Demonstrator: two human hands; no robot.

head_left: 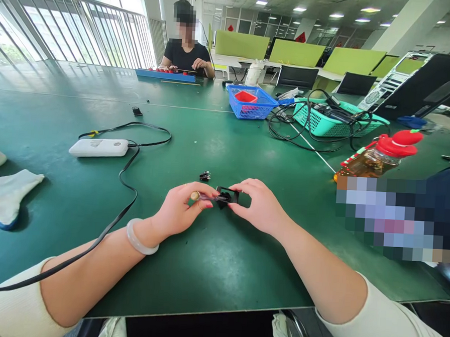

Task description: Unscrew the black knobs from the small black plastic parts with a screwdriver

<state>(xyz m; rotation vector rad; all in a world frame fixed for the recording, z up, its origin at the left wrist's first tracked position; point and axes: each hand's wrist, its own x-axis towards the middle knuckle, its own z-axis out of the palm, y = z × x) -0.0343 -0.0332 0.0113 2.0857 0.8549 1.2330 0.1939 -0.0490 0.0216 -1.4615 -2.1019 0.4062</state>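
Observation:
My left hand, with a pale bangle at the wrist, pinches a thin greyish-purple piece with a round tan end; its kind I cannot make out. The other end of this piece meets a small black frame-like part. My right hand grips that black part at its right side between thumb and fingers. Both hands are close together, low over the green table. Just beyond my left fingertips lies a small black component with metal pins.
A white power bank with a black cable lies at left, near a white-and-blue cloth. Blue and teal baskets with cables stand at back right, before a red-capped bottle. Across the table sits another person.

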